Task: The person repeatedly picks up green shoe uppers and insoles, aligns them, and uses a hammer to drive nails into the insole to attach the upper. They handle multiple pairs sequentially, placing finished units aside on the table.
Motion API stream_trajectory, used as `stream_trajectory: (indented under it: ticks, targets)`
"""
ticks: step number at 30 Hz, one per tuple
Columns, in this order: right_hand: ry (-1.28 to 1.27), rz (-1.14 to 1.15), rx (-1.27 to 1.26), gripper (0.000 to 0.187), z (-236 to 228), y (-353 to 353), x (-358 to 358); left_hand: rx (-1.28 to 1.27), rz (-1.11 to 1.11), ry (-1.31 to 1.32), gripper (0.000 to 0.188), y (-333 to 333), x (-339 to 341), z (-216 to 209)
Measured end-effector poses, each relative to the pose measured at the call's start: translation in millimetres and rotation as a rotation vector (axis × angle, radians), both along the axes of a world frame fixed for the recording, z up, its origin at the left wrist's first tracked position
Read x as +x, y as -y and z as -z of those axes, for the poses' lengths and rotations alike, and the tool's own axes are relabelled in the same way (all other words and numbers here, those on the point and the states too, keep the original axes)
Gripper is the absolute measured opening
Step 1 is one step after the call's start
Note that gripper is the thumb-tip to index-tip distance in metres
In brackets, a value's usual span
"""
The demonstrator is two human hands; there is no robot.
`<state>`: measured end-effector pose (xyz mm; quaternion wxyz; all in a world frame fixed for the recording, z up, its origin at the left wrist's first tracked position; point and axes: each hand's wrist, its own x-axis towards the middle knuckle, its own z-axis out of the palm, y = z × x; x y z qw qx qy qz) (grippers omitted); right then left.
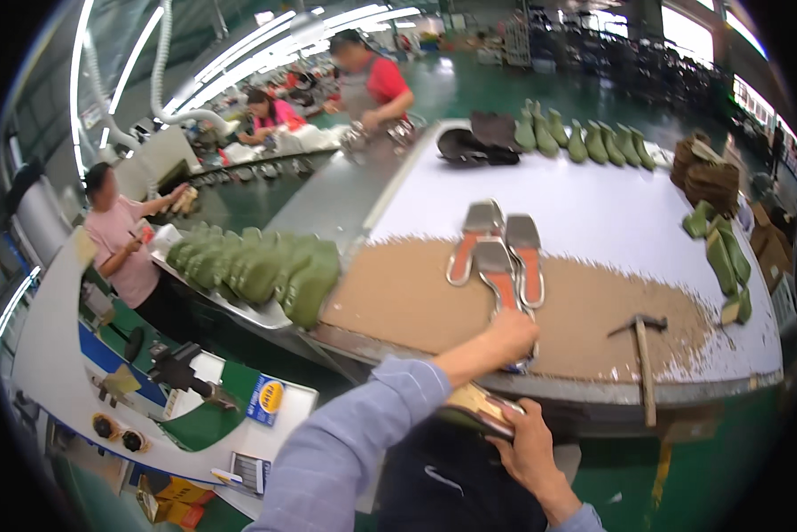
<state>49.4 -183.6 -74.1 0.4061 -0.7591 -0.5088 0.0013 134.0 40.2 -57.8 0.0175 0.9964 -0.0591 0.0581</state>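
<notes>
My left hand (510, 337) reaches onto the brown-stained part of the white worktable (593, 213) and closes on the wire-loop end of the nearest metal-and-orange frame (498, 273). Two more such frames (478, 232) (525, 248) lie just beyond it, side by side. My right hand (530, 442) is below the table's front edge, close to my body, and grips a flat tan sole-like piece (476, 406) with a dark rim. What lies under that piece is hidden by my dark apron.
A hammer (644, 355) lies right of my hands. Green shoe lasts (584, 140) line the far edge, with more lasts (726, 257) at the right and on a tray (256, 266) at the left. Dark uppers (476, 142) and brown stacks (709, 173) sit at the back. A person in pink (119, 244) stands left.
</notes>
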Motion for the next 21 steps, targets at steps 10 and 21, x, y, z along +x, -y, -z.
stream_trajectory:
  ticks: [10, 21]
  targets:
    - [0.02, 0.042, -0.015, 0.073, -2, 5, -1, -0.252, -0.048, -0.015, 0.019, -5, -17, -5]
    - [0.067, -0.021, 0.117, 0.075, 4, 1, 0, -0.689, -0.066, 0.094, 0.023, -4, -38, -31]
